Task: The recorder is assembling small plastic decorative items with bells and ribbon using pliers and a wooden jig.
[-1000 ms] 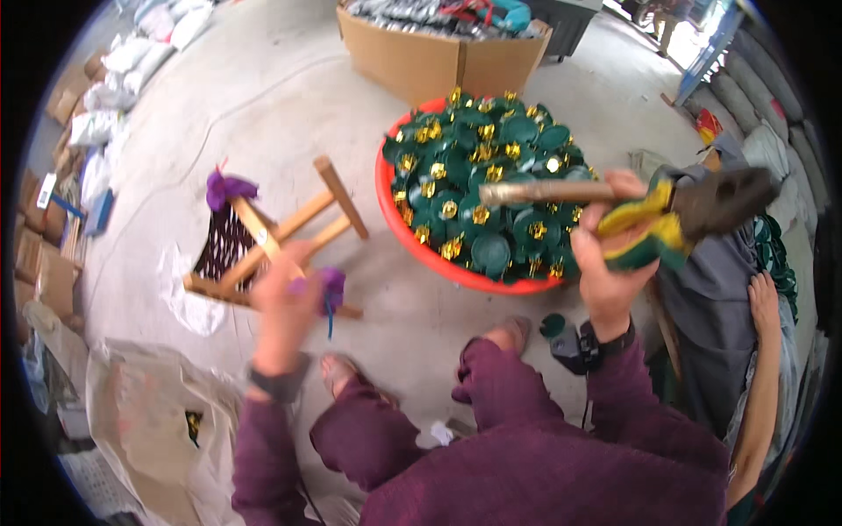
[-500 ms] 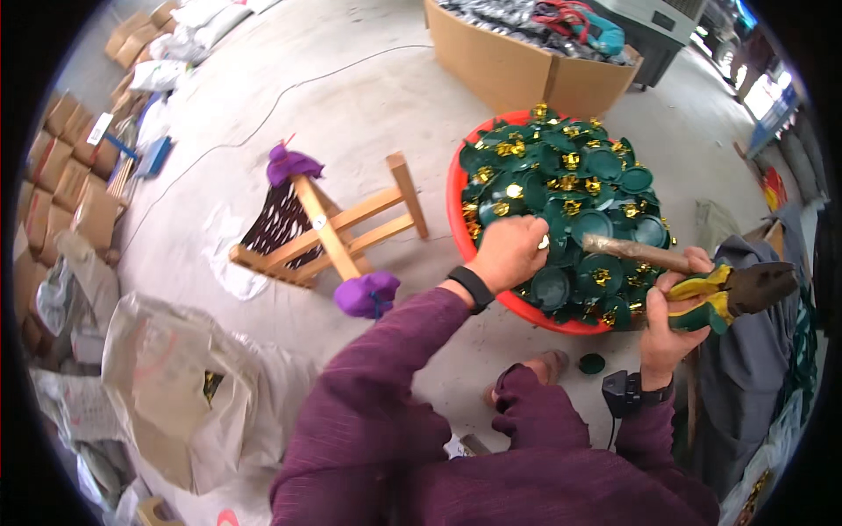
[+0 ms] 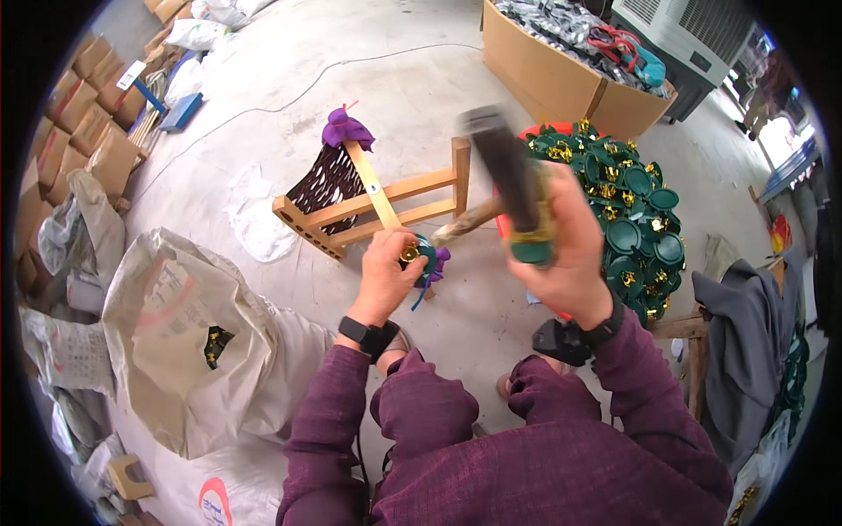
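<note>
My left hand (image 3: 386, 273) pinches a green plastic disc (image 3: 428, 249) with a shiny gold piece (image 3: 410, 253) on it. It is over the near end of a wooden frame (image 3: 386, 203), beside a purple cloth wrapping (image 3: 441, 261) with a blue tie. My right hand (image 3: 570, 250) is closed around pliers with green and yellow handles (image 3: 533, 241); their dark head (image 3: 495, 145) points up and is smeared by motion. A wooden stick (image 3: 474, 219) juts from the same hand toward the disc. Its tip is close to the disc; contact is unclear.
A red basin (image 3: 537, 129) heaped with green discs and gold pieces is to the right. Behind it are a large cardboard box (image 3: 553, 83) and a grey machine (image 3: 680, 44). An open white sack (image 3: 140, 351) stands left. A grey cloth (image 3: 745, 324) hangs right.
My left hand has moved from the basin to the wooden frame with a green disc. My right hand has swung left and raised the pliers upright. The view has shifted right-to-left.
</note>
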